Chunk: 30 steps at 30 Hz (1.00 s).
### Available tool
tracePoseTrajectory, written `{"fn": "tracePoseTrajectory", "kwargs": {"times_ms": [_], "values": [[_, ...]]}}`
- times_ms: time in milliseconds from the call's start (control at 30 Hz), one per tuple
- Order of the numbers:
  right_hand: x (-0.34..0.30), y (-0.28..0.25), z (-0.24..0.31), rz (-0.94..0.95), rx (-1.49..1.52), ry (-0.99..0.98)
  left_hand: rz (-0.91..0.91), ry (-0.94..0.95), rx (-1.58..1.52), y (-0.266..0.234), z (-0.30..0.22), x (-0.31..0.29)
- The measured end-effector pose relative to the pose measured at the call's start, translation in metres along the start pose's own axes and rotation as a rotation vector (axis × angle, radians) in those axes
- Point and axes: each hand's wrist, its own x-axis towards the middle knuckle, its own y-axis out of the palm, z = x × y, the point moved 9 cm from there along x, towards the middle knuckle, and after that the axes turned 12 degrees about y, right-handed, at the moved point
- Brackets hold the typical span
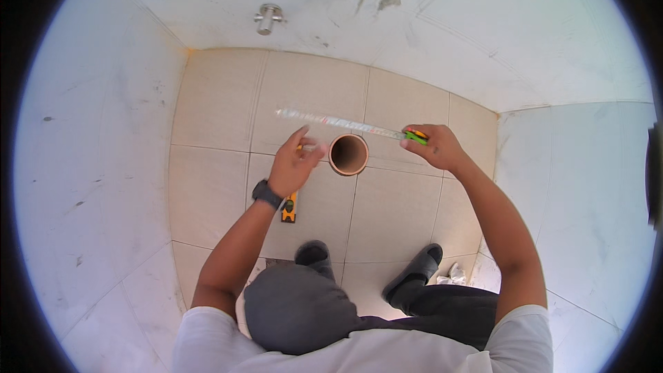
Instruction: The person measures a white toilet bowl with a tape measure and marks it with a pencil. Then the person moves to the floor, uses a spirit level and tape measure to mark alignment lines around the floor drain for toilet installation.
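Note:
A tape measure [416,135] with a green, yellow and black case is gripped in my right hand [440,148]. Its pale blade [345,124] runs out to the left, past the far side of a round brown pipe opening [349,155] in the floor; the free end is blurred. My left hand [295,164] is just left of the pipe, below the blade and apart from it, with thumb and fingers spread. Beneath that hand and wrist lies a yellow and black spirit level [289,208], partly hidden by them. A bit of yellow also shows between the fingers.
Beige tiles cover the floor [400,200], with pale marbled walls on several sides. A chrome valve [268,19] sticks out of the far wall. My slippered feet [414,273] are near the pipe; crumpled white material [452,275] lies beside the right one.

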Motion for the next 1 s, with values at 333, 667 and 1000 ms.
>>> {"fn": "tracePoseTrajectory", "kwargs": {"times_ms": [333, 667, 1000], "values": [[0.025, -0.092, 0.09, -0.123, -0.506, -0.184, -0.327, -0.173, -0.605, -0.081, -0.019, 0.105], [-0.072, -0.149, -0.307, -0.083, -0.647, 0.438, -0.72, -0.576, -0.218, -0.225, 0.107, 0.076], [-0.024, -0.024, -0.335, -0.255, -0.239, 0.213, -0.882, -0.574, -0.419, -0.119, 0.142, 0.049]]}}
